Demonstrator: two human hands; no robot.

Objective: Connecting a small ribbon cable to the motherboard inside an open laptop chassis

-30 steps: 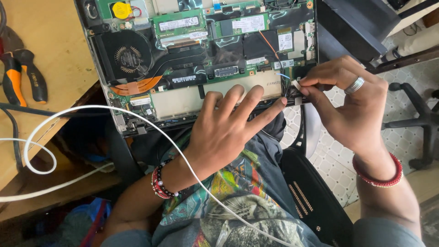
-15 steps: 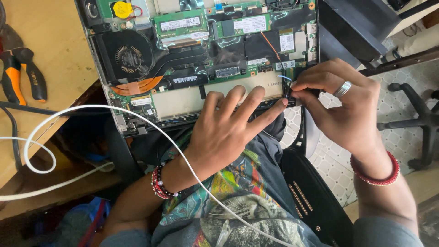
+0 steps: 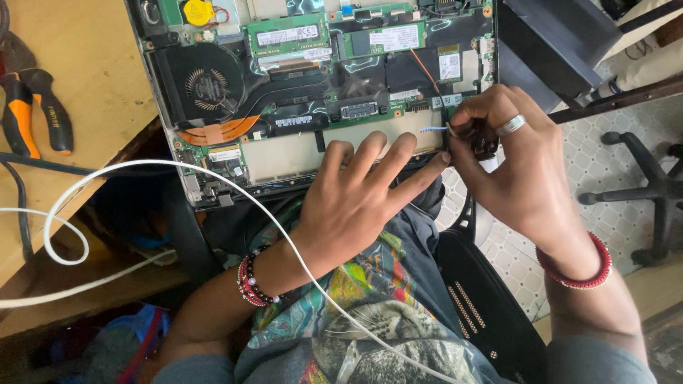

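Observation:
An opened laptop (image 3: pixel 235 163) lies underside up, half on my lap, showing its green board, a round black fan (image 3: pixel 208 84) and copper heat pipe. My left hand (image 3: pixel 359 203) lies flat with fingers spread on the pale empty bay along the near edge. My right hand (image 3: pixel 516 167), with a silver ring, pinches a small dark part (image 3: pixel 484 146) at the laptop's near right corner, beside a short blue-white cable (image 3: pixel 432 129). What the fingertips grip is mostly hidden.
Orange-and-black pliers (image 3: pixel 32 107) lie on the wooden bench (image 3: pixel 92 85) at left. A white cable (image 3: pixel 142 171) loops across bench and lap. A black box (image 3: pixel 562 35) sits upper right, with a black chair base (image 3: pixel 640 188) on the tiled floor.
My right hand has shifted slightly up and left along the laptop's right corner, fingers still pinched. My left hand stays pressed flat on the bay.

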